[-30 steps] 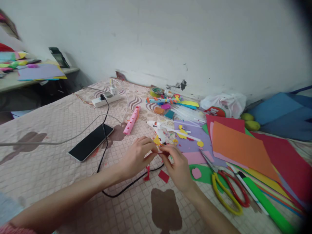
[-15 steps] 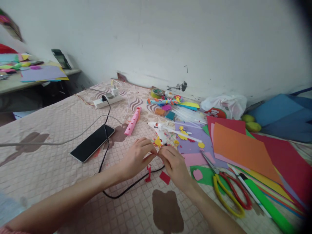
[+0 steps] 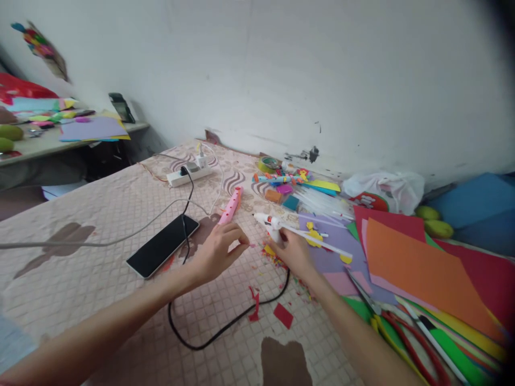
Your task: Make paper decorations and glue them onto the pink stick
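My right hand (image 3: pixel 296 251) is wrapped round the handle of a white hot glue gun (image 3: pixel 269 221), whose nozzle points left. A long glue stick (image 3: pixel 322 241) sticks out of its back. My left hand (image 3: pixel 221 247) hovers left of it with thumb and forefinger pinched; whatever is between the fingertips is too small to make out. Just behind my left hand lies a pink paper tube (image 3: pixel 231 205) with red dots. Below the hands are a red paper rectangle (image 3: pixel 283 316) and a curled red scrap (image 3: pixel 255 305). Tiny coloured scraps lie by my right hand.
A phone (image 3: pixel 163 246) lies at left, under a black cable (image 3: pixel 201 347). Behind it stands a power strip (image 3: pixel 189 176). Scissors (image 3: pixel 372 308), orange paper (image 3: pixel 422 268) and a green marker (image 3: pixel 458 348) are at right. A plastic bag (image 3: pixel 386 190) rests against the wall.
My right hand has left the fingertips of my left and taken hold of the hot glue gun. My left hand stays pinched. The camera view has shifted a little.
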`<state>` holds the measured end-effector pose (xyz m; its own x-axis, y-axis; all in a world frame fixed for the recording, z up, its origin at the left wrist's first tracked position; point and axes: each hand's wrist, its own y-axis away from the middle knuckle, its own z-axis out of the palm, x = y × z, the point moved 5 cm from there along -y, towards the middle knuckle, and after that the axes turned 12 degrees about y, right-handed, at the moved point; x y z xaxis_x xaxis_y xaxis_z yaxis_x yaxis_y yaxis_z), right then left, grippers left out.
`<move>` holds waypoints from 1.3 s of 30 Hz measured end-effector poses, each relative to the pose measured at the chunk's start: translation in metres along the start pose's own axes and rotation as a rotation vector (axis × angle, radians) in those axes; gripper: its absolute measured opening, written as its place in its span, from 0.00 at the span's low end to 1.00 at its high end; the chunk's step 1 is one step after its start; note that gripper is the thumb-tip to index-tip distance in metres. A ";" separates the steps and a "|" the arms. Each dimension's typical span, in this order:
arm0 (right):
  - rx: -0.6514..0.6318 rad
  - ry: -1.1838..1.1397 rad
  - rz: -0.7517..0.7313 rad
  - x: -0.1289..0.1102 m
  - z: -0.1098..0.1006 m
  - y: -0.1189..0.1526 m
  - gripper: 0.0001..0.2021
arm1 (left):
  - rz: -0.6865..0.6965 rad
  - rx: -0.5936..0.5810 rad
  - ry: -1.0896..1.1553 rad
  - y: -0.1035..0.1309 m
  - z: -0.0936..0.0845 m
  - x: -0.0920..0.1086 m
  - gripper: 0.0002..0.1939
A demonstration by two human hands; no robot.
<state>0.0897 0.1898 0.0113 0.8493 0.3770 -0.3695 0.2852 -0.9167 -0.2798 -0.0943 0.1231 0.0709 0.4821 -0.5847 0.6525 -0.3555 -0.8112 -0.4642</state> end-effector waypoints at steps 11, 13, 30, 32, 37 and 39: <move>-0.006 -0.164 0.081 0.001 0.011 -0.019 0.15 | -0.094 0.043 -0.077 -0.015 -0.026 -0.046 0.05; -0.020 -0.260 0.110 0.003 0.010 -0.028 0.16 | -0.143 0.065 -0.083 -0.022 -0.032 -0.060 0.06; -0.075 -0.461 0.093 -0.018 0.025 -0.088 0.17 | -0.403 0.138 0.006 -0.083 -0.048 -0.153 0.08; -0.077 -0.472 0.093 -0.014 0.025 -0.085 0.17 | -0.397 0.137 0.004 -0.082 -0.046 -0.154 0.08; -0.072 -0.465 0.092 -0.006 0.030 -0.085 0.17 | -0.406 0.135 -0.016 -0.079 -0.043 -0.157 0.07; -0.073 -0.456 0.085 -0.008 0.032 -0.089 0.17 | -0.412 0.140 -0.031 -0.079 -0.044 -0.159 0.07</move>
<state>0.0432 0.2727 0.0107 0.5940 0.3046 -0.7445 0.2674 -0.9477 -0.1744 -0.1777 0.2805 0.0303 0.5855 -0.2099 0.7830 -0.0177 -0.9690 -0.2465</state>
